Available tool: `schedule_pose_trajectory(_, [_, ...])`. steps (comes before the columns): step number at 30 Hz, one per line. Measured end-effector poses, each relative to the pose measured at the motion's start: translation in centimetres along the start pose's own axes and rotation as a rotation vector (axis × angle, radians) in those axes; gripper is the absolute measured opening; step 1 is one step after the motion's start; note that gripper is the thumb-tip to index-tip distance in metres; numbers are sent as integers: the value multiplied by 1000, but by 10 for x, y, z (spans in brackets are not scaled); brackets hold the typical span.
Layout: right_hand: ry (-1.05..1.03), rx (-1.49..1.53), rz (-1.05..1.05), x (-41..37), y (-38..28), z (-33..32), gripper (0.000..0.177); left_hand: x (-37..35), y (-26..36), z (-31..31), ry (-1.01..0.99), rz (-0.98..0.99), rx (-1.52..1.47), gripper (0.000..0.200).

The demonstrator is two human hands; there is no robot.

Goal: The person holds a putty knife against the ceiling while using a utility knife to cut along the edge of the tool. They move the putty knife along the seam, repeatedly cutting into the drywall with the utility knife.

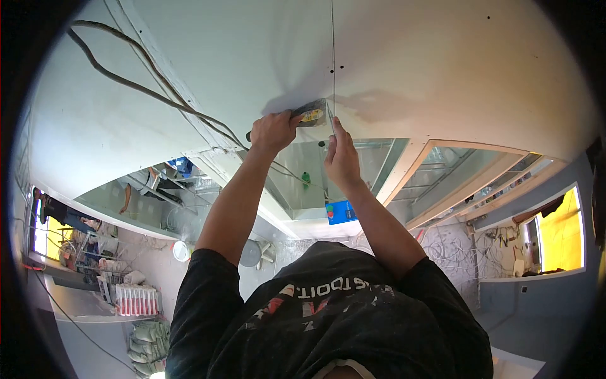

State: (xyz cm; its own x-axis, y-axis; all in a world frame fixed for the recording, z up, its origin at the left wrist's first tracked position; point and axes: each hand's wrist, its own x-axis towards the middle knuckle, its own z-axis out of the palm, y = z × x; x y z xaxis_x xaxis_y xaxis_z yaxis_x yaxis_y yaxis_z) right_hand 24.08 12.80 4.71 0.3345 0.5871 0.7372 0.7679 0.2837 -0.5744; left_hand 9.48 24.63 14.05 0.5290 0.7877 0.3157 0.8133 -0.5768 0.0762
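Observation:
Both my arms reach up to a large pale board (429, 76) with a straight dark seam (334, 38) and a few small screw holes. My left hand (273, 134) is closed around the dark handle of a putty knife (314, 116) with a yellow label. Its wide blade lies close to the board, just left of the seam. Beside it, my right hand (344, 161) has its fingers pointing up along a thin flat blade (331, 116), seen nearly edge-on. The handle of that blade is hidden by the hand.
Dark cables (129, 82) hang across the upper left. Behind my right wrist are a blue box (341, 213) and a green bottle (306, 179). Wooden framing (410, 174) borders an opening. Below stand a white bucket (182, 251) and a grey bucket (250, 254). Another person's arm (126, 198) shows at left.

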Motion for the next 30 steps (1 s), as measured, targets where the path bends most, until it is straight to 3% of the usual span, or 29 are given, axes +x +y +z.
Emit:
schedule_pose_trajectory(3, [33, -6, -19, 0, 1, 7, 56, 1, -2, 4, 27, 11, -4, 46])
schedule_pose_trajectory(8, [-72, -2, 135, -2, -1, 8, 52, 2, -3, 6, 28, 9, -12, 45])
schedule_pose_trajectory(18, [-25, -12, 56, -9, 10, 17, 57, 4, -3, 10, 64, 10, -31, 43])
schedule_pose_trajectory(21, [-71, -14, 123, -28, 16, 18, 55, 3, -2, 8, 69, 1, -29, 44])
schedule_pose_trajectory(23, [-225, -42, 296, -42, 20, 13, 52, 5, -1, 6, 42, -7, -5, 44])
schedule_pose_trajectory(30, [-232, 2, 326, -40, 13, 4, 50, 3, -1, 7, 15, -9, -13, 46])
